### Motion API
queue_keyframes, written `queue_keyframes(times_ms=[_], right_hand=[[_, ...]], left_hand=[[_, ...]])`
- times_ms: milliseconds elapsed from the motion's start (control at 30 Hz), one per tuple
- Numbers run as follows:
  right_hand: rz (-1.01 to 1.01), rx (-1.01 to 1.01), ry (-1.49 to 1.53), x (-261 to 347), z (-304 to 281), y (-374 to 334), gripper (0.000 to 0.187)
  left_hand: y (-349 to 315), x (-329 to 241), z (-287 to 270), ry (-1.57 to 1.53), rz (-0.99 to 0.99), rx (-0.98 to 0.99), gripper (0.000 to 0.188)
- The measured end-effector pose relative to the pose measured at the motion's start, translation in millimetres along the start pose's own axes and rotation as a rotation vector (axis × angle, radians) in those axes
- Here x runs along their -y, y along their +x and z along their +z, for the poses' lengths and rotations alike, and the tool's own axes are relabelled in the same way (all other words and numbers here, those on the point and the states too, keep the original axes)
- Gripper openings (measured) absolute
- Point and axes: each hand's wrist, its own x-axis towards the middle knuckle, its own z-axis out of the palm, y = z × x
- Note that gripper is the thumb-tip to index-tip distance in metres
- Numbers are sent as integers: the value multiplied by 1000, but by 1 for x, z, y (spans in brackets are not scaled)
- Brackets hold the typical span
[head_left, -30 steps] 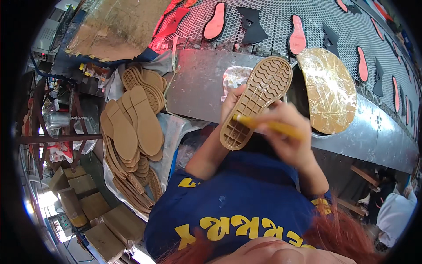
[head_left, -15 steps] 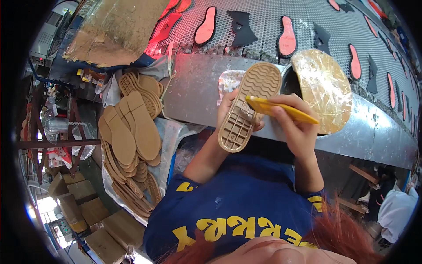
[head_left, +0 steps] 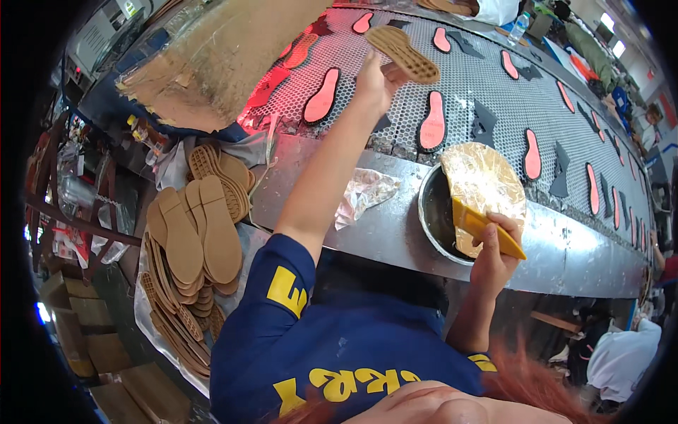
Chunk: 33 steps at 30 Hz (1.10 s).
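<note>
Shoe sole (head_left: 404, 55), tan, held out over the mesh surface at the far side of the tabletop. The hands are well apart, each closed on its own object. The left hand (head_left: 378, 79), at the end of an extended arm, grips the sole by its near edge; this hold appears to leave the grooved, upward-facing side uncovered. Whether the sole touches the mesh below cannot be told from this angle. The right hand (head_left: 494, 247), nearer the body, is closed around a flat yellow tool (head_left: 474, 220), its far end angled over the metal bowl (head_left: 424, 208). Holding it there probably keeps any drips above the bowl. A shiny, film-wrapped board (head_left: 484, 173) covers much of the bowl, leaving a dark gap at the left, perhaps as partial cover with access.

Just left of the bowl, a crumpled patterned sheet (head_left: 364, 194) lies on the metal tabletop (head_left: 565, 251). Beyond, on the mesh surface (head_left: 452, 67), pink insoles (head_left: 433, 120) with dark rims and black cut pieces (head_left: 484, 121) lie flat and spaced out, presumably so that none overlap. At the person's left, tan soles (head_left: 220, 237) are heaped on a pale sheet, seemingly for easy reach. Farther left, a worn brown panel (head_left: 205, 85) overhangs the mesh, red light beside it; cardboard boxes (head_left: 152, 396) stand lower down.
</note>
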Motion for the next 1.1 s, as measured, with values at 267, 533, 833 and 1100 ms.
queue_keyframes(times_ms=[267,533,833,1100], right_hand=[[57,-25,-110,-16,-17,1,15],[35,102,-252,-38,-10,2,24],[-192,299,-821,-49,5,5,13],[-178,399,-900,-56,12,-2,16]], left_hand=[[-126,3,-29,682,-185,409,44],[-261,-100,-120,2420,314,-395,70],[-290,-152,-146,2603,-436,-742,85],[-302,-144,-166,2652,-174,-774,77]])
